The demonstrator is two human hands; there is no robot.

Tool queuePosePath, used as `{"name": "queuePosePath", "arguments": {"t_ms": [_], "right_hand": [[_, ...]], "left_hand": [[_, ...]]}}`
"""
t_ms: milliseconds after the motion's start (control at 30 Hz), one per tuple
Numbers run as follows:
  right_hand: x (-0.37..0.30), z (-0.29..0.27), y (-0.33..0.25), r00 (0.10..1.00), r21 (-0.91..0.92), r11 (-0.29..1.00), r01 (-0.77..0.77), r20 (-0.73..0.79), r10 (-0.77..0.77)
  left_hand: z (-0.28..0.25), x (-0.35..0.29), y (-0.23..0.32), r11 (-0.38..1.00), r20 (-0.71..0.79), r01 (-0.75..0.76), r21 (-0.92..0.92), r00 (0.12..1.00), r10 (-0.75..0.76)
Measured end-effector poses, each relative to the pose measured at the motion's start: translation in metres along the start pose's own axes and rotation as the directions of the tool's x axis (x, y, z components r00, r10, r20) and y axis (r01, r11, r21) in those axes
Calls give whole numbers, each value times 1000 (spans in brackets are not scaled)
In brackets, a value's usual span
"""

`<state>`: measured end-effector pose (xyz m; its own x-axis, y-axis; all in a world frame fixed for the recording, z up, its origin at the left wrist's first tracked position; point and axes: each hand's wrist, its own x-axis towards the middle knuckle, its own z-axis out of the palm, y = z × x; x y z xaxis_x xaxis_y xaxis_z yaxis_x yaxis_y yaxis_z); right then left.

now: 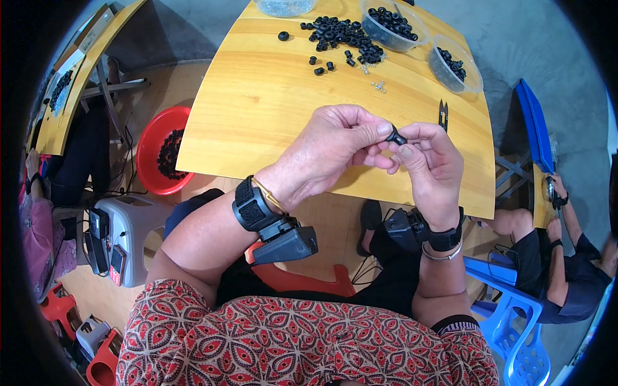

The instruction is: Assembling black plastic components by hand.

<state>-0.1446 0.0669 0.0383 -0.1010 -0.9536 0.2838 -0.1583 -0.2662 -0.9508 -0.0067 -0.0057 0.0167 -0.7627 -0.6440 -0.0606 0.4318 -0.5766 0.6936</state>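
Over the near edge of the wooden table [257, 122], my two hands meet at a small black plastic part [397, 137]. My left hand [338, 141] pinches its upper end between thumb and forefinger. My right hand [432, 164] grips the lower end the same way, with its other fingers curled. The part's exact kind is unclear, as fingertips cover much of it. Farther up the table lies a loose pile of similar small black parts [338, 32], with a few tiny clear pieces [378, 85] beside it. Black thread snips [443, 116] rest just beyond my right hand.
Clear plastic bowls [421, 40] [475, 76] of black parts stand at the far right, and another tub [286, 8] at the far edge. A red basin [147, 154] of black parts is left of the table. Other people sit at both sides.
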Motion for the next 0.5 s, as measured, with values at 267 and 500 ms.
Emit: {"name": "queuePosePath", "arguments": {"t_ms": [267, 500], "right_hand": [[4, -7, 7, 996, 91, 995, -51, 77, 44], [5, -11, 6, 981, 104, 978, -183, 77, 175]], "left_hand": [[-2, 1, -1, 1000, -18, 3, -9, 1000, -4], [-1, 2, -2, 1000, -28, 6, 2, 1000, -6]]}}
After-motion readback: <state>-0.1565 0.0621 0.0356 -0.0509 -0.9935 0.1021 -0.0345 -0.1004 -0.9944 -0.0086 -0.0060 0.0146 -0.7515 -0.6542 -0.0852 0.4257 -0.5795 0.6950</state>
